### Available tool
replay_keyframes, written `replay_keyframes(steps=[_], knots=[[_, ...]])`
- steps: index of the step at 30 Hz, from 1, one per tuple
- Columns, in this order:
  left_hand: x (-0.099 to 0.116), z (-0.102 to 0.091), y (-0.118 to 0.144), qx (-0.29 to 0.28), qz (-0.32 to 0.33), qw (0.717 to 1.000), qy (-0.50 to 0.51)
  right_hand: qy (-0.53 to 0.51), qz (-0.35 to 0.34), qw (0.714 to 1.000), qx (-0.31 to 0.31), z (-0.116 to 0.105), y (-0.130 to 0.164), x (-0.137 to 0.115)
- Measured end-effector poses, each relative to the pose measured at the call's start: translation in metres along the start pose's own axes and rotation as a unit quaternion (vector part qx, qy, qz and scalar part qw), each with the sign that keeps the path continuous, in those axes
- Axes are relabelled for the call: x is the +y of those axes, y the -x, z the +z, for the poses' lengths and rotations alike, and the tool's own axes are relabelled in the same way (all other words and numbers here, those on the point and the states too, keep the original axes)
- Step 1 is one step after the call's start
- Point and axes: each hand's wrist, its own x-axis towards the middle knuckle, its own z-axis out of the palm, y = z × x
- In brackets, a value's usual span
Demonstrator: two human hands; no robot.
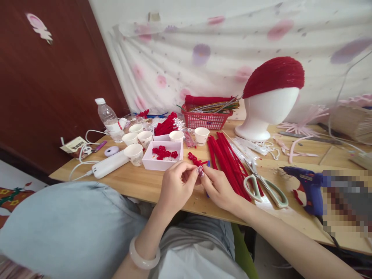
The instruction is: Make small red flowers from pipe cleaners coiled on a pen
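My left hand (178, 185) and my right hand (220, 186) meet at the table's front edge, fingertips pinched together on a red chenille stem (194, 157). Small curled loops of the stem rise above the fingers, and a short end points right. The part between my fingertips is hidden. Just behind my left hand stands a white box (158, 164) with red looped chenille pieces (164, 152) and small white beads in it. A bundle of straight red chenille stems (228, 166) lies beyond my right hand, beside scissors (266, 186) with pale green handles.
Several paper cups (134, 155) surround the box. A bottle (109, 122) and a white power strip (110, 164) are left. Behind stand a red basket (207, 120) and a white foam head (269, 110) with a red cap. A blue glue gun (309, 186) lies right.
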Motion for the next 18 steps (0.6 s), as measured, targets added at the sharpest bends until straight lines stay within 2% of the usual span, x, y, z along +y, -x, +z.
replay_keyframes(steps=[7, 12, 18], knots=[[-0.013, 0.005, -0.001, 0.004, 0.112, 0.982, -0.152, 0.016, 0.004, 1.000, 0.002, 0.000, -0.001, 0.000], [-0.021, 0.013, 0.003, 0.009, 0.124, 0.968, -0.219, 0.001, 0.029, 1.000, 0.000, 0.000, -0.002, 0.000], [-0.015, 0.010, 0.004, 0.001, 0.139, 0.961, -0.239, 0.019, 0.073, 0.997, 0.022, 0.001, -0.003, 0.000]])
